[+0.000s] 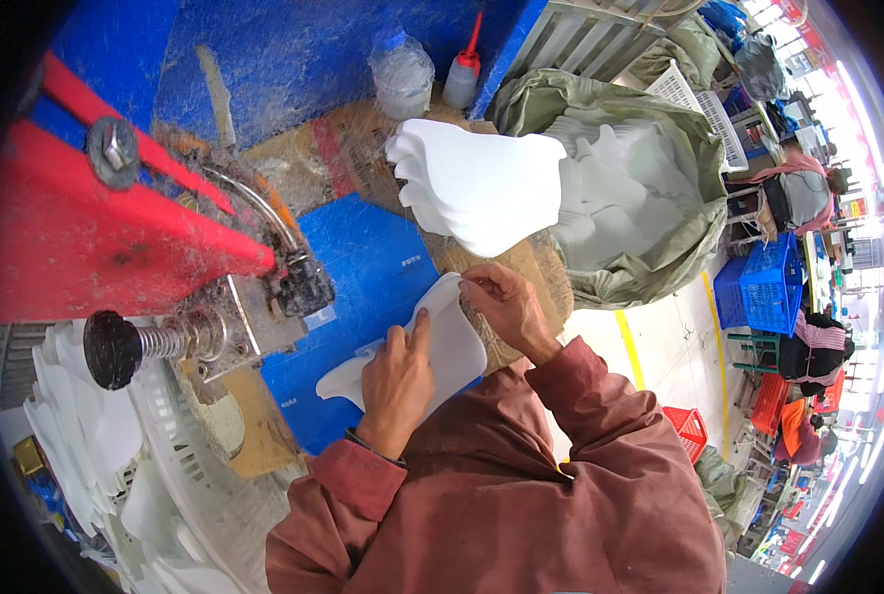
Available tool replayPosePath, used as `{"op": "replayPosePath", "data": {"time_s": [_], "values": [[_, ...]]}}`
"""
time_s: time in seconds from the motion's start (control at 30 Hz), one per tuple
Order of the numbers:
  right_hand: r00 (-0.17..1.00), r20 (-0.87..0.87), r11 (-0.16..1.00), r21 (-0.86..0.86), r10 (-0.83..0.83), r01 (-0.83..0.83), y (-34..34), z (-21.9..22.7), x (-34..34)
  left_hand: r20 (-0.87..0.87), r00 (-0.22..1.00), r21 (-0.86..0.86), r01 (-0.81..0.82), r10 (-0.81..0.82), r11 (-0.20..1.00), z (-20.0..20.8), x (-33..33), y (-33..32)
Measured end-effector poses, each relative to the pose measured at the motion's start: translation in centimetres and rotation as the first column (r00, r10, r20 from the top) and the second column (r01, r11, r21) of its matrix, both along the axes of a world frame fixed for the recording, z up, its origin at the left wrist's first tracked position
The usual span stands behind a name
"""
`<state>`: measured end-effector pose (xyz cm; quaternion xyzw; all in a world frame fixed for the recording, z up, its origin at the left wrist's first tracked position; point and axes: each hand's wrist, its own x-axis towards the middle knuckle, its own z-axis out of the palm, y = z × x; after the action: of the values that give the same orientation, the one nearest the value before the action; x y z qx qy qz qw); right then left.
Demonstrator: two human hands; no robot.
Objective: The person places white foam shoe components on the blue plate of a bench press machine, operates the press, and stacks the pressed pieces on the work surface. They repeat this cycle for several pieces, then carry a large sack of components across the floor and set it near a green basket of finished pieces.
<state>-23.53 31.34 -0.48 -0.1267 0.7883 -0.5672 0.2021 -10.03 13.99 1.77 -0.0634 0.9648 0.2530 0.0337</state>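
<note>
A thin white foam-like piece (452, 342) with curved edges lies over a blue board (348, 247) in front of me. My right hand (506, 307) pinches its far right corner between thumb and fingertips. Pressed onto the middle of the piece, my left hand (399, 381) holds it with the index finger stretched toward the far edge. Part of the piece is hidden beneath that hand. Just beyond, a stack of similar white pieces (486, 183) rests on a brown worktop.
A red machine arm (115, 218) with a black knob (113, 349) stands at left. White pieces fill a green sack (704, 198) and a white basket (179, 436). A plastic bottle (402, 79) and a red-tipped squeeze bottle (462, 79) stand behind. People sit at far right.
</note>
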Motion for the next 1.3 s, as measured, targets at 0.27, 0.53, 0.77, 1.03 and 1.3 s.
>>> {"op": "replayPosePath", "data": {"time_s": [0.27,0.53,0.77,1.03,1.3], "values": [[0.986,-0.167,0.995,0.096,0.004,0.013,-0.9,-0.9,-0.5,-0.035,0.999,-0.03,-0.006,0.005,1.0,-0.4,0.3,0.2],[0.969,-0.248,0.991,0.126,-0.003,0.035,-1.2,-0.5,-0.4,-0.053,0.999,-0.04,0.005,-0.007,0.999,-0.6,0.3,0.1],[0.943,-0.331,0.979,0.197,0.024,0.044,-1.7,-1.1,-0.6,-0.038,0.999,-0.028,0.002,-0.004,1.0,-0.6,0.2,0.0],[0.905,-0.42,0.932,0.352,0.073,0.088,-2.4,-1.9,-0.7,-0.035,0.999,-0.079,0.015,-0.017,0.997,-0.9,0.1,0.2],[0.895,-0.445,0.929,0.328,-0.007,0.17,-3.1,-1.7,0.9,-0.099,0.995,-0.014,-0.023,0.021,1.0,-1.8,0.8,0.5]]}}
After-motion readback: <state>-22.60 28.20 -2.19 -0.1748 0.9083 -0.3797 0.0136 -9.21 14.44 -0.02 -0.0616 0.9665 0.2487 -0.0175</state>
